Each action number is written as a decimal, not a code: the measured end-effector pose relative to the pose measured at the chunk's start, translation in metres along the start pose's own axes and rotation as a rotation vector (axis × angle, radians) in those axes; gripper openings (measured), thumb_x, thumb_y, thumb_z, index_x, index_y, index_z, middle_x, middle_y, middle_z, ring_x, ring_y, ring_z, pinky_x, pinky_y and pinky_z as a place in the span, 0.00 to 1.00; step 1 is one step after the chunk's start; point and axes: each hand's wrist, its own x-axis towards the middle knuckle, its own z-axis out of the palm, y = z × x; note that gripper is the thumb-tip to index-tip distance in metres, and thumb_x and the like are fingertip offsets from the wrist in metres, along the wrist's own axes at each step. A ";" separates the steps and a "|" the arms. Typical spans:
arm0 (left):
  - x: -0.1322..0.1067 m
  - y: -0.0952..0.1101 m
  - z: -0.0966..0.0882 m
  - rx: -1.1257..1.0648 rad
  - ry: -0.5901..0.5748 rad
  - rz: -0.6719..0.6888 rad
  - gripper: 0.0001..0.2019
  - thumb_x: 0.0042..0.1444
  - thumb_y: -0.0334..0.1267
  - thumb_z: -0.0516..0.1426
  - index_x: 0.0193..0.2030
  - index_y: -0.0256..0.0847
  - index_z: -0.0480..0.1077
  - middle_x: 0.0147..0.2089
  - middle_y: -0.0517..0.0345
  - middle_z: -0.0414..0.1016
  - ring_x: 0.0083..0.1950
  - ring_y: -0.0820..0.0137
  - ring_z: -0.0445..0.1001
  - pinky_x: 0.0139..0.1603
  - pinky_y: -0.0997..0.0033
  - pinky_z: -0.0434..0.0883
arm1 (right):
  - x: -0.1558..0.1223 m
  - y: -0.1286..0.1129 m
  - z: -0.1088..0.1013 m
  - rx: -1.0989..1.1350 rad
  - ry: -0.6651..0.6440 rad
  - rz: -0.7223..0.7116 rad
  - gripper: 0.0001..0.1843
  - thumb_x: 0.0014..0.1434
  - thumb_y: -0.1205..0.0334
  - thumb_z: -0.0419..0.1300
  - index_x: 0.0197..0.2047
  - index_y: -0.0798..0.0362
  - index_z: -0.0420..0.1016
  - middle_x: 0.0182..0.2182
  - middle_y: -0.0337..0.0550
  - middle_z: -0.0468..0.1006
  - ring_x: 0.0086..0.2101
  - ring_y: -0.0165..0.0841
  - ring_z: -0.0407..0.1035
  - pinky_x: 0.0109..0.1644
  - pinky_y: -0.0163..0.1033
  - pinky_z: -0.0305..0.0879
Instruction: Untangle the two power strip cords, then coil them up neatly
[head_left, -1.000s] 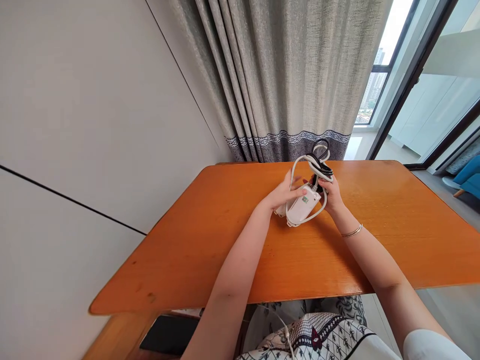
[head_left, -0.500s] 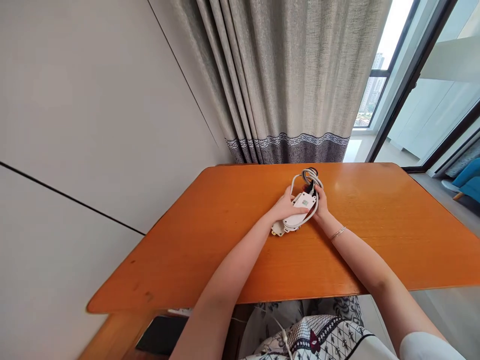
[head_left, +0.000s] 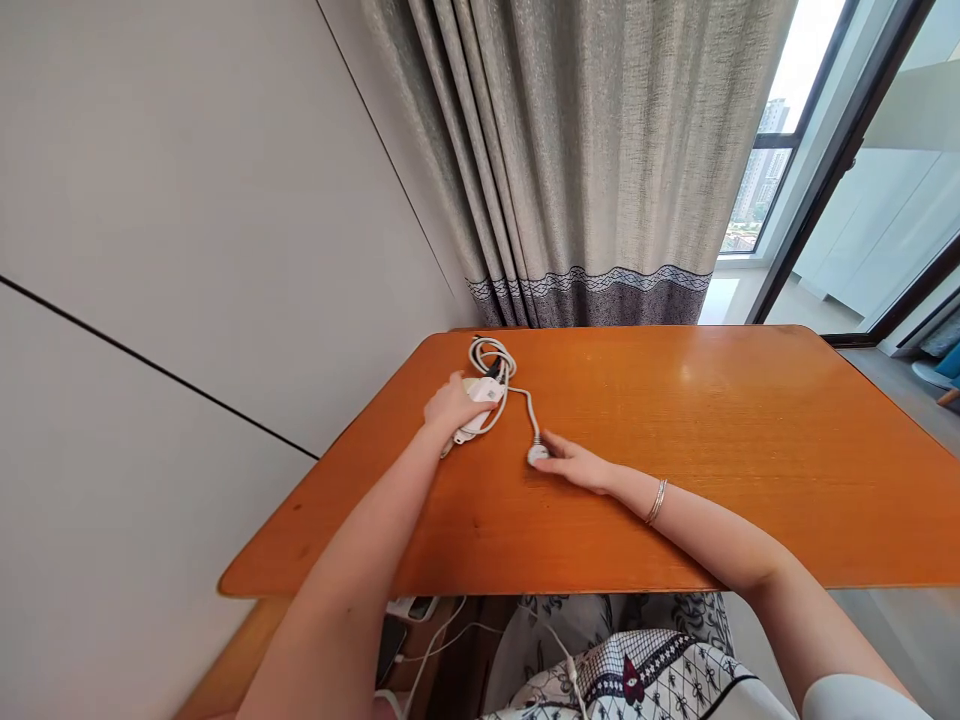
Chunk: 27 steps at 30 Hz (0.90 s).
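A white power strip rests toward the left of the table, a small label on its upward face. My left hand is closed over it, thumb across the top. A second pale piece is partly hidden beneath my fingers. The strip's white cord lies in loops at its far end, around something black. One length runs right and down to a round white plug. My right hand is closed on that plug at the tabletop, thumb and fingers at its edge.
The orange-brown wooden table spreads to both sides. Behind it hangs a grey curtain, with a plain wall on the left. Under the near edge, white cables and dark flat items sit on a lower shelf.
The power strip and cord have moved left across the table with my left hand. My right hand has come away from the bundle and toward me, now on the plug with the cord drawn out.
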 end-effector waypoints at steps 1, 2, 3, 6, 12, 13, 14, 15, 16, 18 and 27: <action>0.004 -0.009 -0.001 0.024 0.015 -0.025 0.43 0.50 0.56 0.65 0.67 0.35 0.56 0.62 0.36 0.72 0.61 0.47 0.73 0.53 0.54 0.71 | -0.003 0.001 0.010 -0.057 -0.108 -0.023 0.51 0.53 0.48 0.69 0.74 0.51 0.52 0.73 0.47 0.53 0.70 0.41 0.51 0.74 0.48 0.45; 0.007 -0.018 -0.003 0.050 0.029 -0.049 0.43 0.52 0.56 0.64 0.67 0.34 0.56 0.62 0.35 0.71 0.61 0.47 0.73 0.53 0.53 0.71 | -0.007 0.002 0.018 -0.138 -0.200 -0.045 0.51 0.54 0.46 0.69 0.74 0.50 0.53 0.73 0.47 0.53 0.70 0.40 0.51 0.74 0.47 0.46; 0.010 -0.025 -0.004 0.074 0.041 -0.069 0.42 0.53 0.56 0.63 0.66 0.32 0.55 0.62 0.33 0.70 0.61 0.47 0.72 0.53 0.53 0.72 | -0.011 0.001 0.025 -0.231 -0.279 -0.068 0.49 0.54 0.45 0.68 0.73 0.49 0.55 0.72 0.47 0.54 0.70 0.41 0.52 0.74 0.47 0.46; 0.018 -0.039 -0.008 0.131 0.058 -0.059 0.37 0.56 0.53 0.62 0.64 0.30 0.58 0.62 0.33 0.69 0.61 0.47 0.72 0.52 0.52 0.72 | -0.021 -0.001 0.034 -0.459 -0.418 -0.167 0.37 0.55 0.47 0.68 0.66 0.49 0.69 0.67 0.47 0.66 0.68 0.42 0.57 0.73 0.46 0.47; 0.025 -0.025 -0.011 0.215 0.120 0.088 0.30 0.59 0.49 0.59 0.61 0.28 0.65 0.70 0.31 0.59 0.70 0.45 0.59 0.67 0.45 0.59 | -0.022 0.002 0.027 -0.250 -0.308 -0.097 0.30 0.56 0.40 0.65 0.54 0.53 0.79 0.53 0.48 0.81 0.54 0.39 0.75 0.61 0.44 0.68; 0.024 -0.017 -0.008 0.217 0.143 0.120 0.30 0.62 0.50 0.56 0.63 0.27 0.64 0.71 0.31 0.57 0.71 0.46 0.58 0.68 0.46 0.58 | -0.021 0.002 0.026 -0.210 -0.270 -0.080 0.30 0.56 0.40 0.65 0.53 0.53 0.79 0.51 0.48 0.82 0.53 0.39 0.76 0.59 0.44 0.69; 0.021 -0.008 -0.003 0.216 0.157 0.161 0.30 0.64 0.51 0.53 0.65 0.29 0.64 0.71 0.33 0.59 0.71 0.49 0.58 0.69 0.49 0.57 | -0.020 0.001 0.025 -0.193 -0.234 -0.076 0.29 0.56 0.40 0.65 0.52 0.53 0.79 0.50 0.48 0.82 0.52 0.39 0.76 0.59 0.45 0.70; 0.017 0.001 0.003 0.217 0.159 0.207 0.29 0.65 0.51 0.51 0.65 0.31 0.65 0.71 0.36 0.60 0.71 0.51 0.59 0.69 0.52 0.57 | -0.020 0.000 0.024 -0.196 -0.205 -0.081 0.28 0.56 0.41 0.65 0.51 0.53 0.79 0.49 0.47 0.83 0.51 0.39 0.76 0.59 0.46 0.70; 0.013 0.010 0.011 0.219 0.150 0.245 0.28 0.65 0.51 0.50 0.64 0.32 0.66 0.70 0.38 0.62 0.71 0.53 0.59 0.70 0.55 0.57 | -0.020 -0.001 0.023 -0.210 -0.183 -0.090 0.26 0.57 0.42 0.65 0.50 0.52 0.80 0.48 0.47 0.83 0.51 0.39 0.76 0.59 0.46 0.70; 0.003 0.024 0.027 0.247 0.080 0.347 0.27 0.63 0.48 0.52 0.64 0.34 0.67 0.70 0.38 0.63 0.72 0.53 0.58 0.70 0.56 0.57 | -0.021 -0.004 0.019 -0.249 -0.161 -0.113 0.22 0.58 0.45 0.64 0.49 0.51 0.80 0.47 0.46 0.83 0.50 0.39 0.77 0.58 0.47 0.70; -0.013 0.009 0.036 0.284 -0.015 0.429 0.24 0.55 0.25 0.49 0.57 0.38 0.74 0.67 0.41 0.68 0.75 0.54 0.53 0.73 0.44 0.45 | -0.057 -0.010 -0.025 -0.325 0.066 -0.132 0.19 0.58 0.49 0.64 0.47 0.52 0.80 0.48 0.47 0.82 0.48 0.38 0.76 0.59 0.49 0.69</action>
